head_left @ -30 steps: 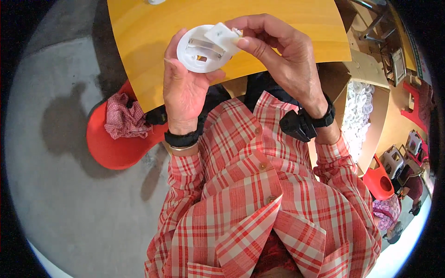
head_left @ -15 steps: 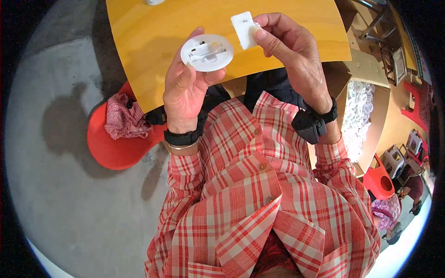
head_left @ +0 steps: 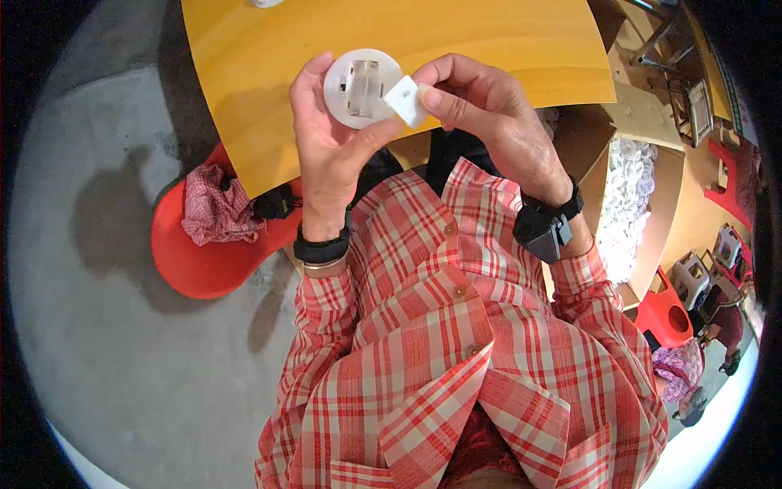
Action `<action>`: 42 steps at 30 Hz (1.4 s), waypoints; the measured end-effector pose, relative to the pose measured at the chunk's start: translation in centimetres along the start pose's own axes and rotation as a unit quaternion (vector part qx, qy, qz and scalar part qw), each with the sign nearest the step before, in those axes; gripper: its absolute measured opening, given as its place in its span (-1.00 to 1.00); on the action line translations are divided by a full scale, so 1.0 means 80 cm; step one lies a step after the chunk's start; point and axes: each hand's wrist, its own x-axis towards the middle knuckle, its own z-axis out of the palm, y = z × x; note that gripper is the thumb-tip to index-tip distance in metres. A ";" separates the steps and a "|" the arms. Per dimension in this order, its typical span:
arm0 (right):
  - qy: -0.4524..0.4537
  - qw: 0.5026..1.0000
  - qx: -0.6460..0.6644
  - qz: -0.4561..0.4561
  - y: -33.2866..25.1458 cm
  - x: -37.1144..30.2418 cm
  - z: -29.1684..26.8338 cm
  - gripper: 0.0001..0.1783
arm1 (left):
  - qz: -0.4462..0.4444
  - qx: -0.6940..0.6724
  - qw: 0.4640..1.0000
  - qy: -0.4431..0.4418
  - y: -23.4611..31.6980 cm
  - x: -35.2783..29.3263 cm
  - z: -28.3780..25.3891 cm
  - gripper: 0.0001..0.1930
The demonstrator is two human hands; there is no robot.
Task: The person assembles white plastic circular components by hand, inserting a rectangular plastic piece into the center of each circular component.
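A round white plastic housing [head_left: 336, 90] is gripped by its edge in my left hand [head_left: 330, 151], with its inner side turned up. That side shows a rectangular battery compartment with small metal contacts. Between thumb and fingers, my right hand [head_left: 489, 106] pinches a small white rectangular cover [head_left: 405, 101] with a dark mark near its middle. The cover overlaps the housing's right rim; I cannot tell whether the two touch. Both hands are held above the near edge of the yellow table.
The yellow table [head_left: 489, 41] has a white object [head_left: 266, 2] at its far edge. To the right stands an open cardboard box [head_left: 664, 204] full of clear plastic pieces [head_left: 626, 204]. A red chair [head_left: 191, 265] at the left bears a checked cloth [head_left: 213, 208]. Stools and people are at far right.
My left hand has tilted the housing so its compartment turns more toward me. My right hand has brought the cover down and left, to the housing's rim.
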 end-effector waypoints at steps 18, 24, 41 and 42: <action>0.054 0.964 -0.213 -0.151 0.009 0.022 -0.008 -0.80 | -0.158 -0.037 0.984 -0.074 0.013 -0.006 -0.009 -0.50; 0.090 0.957 -0.224 -0.161 0.011 0.020 -0.009 -0.83 | -0.157 -0.035 0.982 -0.100 0.017 -0.010 -0.010 -0.43; 0.177 0.906 -0.325 -0.208 -0.013 0.007 0.017 -0.89 | -0.058 -0.045 0.996 -0.043 0.003 -0.007 -0.002 -0.36; 0.187 0.896 -0.323 -0.240 -0.013 0.008 0.018 -0.90 | -0.058 -0.045 0.996 -0.043 0.004 -0.007 0.000 -0.36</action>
